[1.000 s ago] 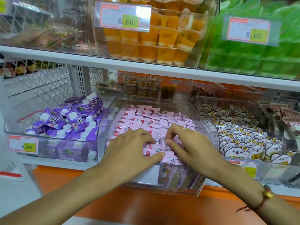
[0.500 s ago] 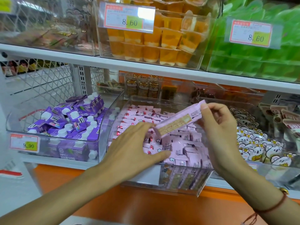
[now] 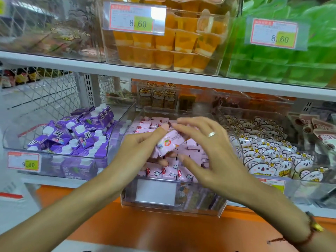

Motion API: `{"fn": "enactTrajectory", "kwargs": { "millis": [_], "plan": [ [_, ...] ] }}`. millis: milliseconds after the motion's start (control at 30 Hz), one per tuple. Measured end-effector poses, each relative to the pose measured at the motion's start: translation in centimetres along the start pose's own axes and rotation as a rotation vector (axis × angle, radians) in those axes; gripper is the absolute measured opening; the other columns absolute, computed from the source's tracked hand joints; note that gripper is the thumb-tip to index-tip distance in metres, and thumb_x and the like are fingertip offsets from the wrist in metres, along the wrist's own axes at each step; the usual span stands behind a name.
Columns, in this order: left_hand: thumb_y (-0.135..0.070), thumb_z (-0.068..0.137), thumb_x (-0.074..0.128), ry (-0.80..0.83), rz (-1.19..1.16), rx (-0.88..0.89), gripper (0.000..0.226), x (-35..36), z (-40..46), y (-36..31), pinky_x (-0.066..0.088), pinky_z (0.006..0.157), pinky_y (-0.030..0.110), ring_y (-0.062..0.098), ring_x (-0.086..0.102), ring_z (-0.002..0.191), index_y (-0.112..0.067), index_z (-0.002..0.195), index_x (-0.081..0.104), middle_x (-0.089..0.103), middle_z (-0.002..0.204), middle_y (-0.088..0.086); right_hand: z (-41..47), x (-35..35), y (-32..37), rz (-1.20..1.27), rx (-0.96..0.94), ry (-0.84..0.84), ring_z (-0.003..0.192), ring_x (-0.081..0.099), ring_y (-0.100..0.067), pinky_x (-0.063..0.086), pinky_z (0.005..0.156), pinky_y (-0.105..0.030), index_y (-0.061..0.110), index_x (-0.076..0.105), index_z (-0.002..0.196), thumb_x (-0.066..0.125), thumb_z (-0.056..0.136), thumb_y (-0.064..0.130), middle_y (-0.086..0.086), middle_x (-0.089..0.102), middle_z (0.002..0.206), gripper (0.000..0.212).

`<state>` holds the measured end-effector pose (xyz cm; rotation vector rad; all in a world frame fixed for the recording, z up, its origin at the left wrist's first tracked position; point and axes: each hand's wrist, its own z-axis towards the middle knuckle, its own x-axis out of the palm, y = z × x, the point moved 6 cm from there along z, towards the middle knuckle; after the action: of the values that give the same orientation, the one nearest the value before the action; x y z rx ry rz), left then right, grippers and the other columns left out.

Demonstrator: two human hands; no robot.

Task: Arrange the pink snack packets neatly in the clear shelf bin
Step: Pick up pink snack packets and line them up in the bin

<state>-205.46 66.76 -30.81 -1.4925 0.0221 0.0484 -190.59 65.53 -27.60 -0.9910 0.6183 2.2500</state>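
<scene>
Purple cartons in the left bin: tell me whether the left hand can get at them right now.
Probably not at once. The left hand is pinching a pink packet with the right hand. Once freed, the purple cartons lie uncovered in their open-topped bin beside it.

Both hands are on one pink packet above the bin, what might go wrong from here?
1. The pink snack packet is held above the clear shelf bin only by the left hand and right hand fingertips, so it may slip and land crooked.
2. The packets already in the bin lie loosely overlapped; pressing this one in could disturb them.
3. The koala packets sit close beside the right hand and could be knocked.
</scene>
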Motion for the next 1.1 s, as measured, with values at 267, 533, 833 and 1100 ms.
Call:
{"fn": "enactTrajectory", "kwargs": {
  "millis": [267, 533, 833, 1100],
  "plan": [
    [-0.047, 0.096, 0.033, 0.029, 0.092, 0.136, 0.052, 0.2, 0.9, 0.5, 0.048, 0.05, 0.016, 0.009, 0.064, 0.059, -0.016, 0.08, 0.072, 0.073, 0.072, 0.003, -0.6, 0.3, -4.4, 0.675, 0.485, -0.096, 0.083, 0.063, -0.002, 0.049, 0.073, -0.015, 0.025, 0.062, 0.099, 0.063, 0.071, 0.051, 0.012, 0.066, 0.091, 0.038],
    [-0.057, 0.087, 0.052, 0.341, 0.899, 0.473, 0.027, 2.1, 0.2, 2.5, 0.043, 0.089, 0.033, 0.0, 0.053, 0.102, -0.044, 0.107, 0.065, 0.063, 0.103, -0.026, -1.6, 1.7, -6.2, 0.926, 0.672, -0.155, 0.092, 0.07, -0.014, 0.051, 0.095, -0.039, 0.025, 0.032, 0.136, 0.064, 0.085, 0.028, -0.003, 0.071, 0.103, 0.061],
    [-0.054, 0.083, 0.06, 0.288, 0.866, 0.459, 0.02, 1.9, 0.4, 2.0, 0.046, 0.086, 0.033, -0.003, 0.053, 0.098, -0.048, 0.101, 0.067, 0.063, 0.097, -0.028, -1.2, 2.1, -4.3, 0.435, 0.323, 0.072, 0.078, 0.064, -0.002, 0.053, 0.071, -0.027, 0.056, 0.028, 0.122, 0.058, 0.091, 0.027, 0.01, 0.056, 0.092, 0.052],
    [-0.053, 0.083, 0.059, 0.26, 0.842, 0.458, 0.02, 1.7, 0.4, 2.1, 0.048, 0.084, 0.033, -0.003, 0.055, 0.096, -0.047, 0.099, 0.068, 0.064, 0.096, -0.028, -2.2, 2.7, -4.3, -0.013, 0.131, 0.319, 0.109, 0.046, -0.005, 0.043, 0.085, -0.029, 0.039, 0.052, 0.124, 0.047, 0.095, 0.039, 0.015, 0.049, 0.121, 0.029]
  ]
}}
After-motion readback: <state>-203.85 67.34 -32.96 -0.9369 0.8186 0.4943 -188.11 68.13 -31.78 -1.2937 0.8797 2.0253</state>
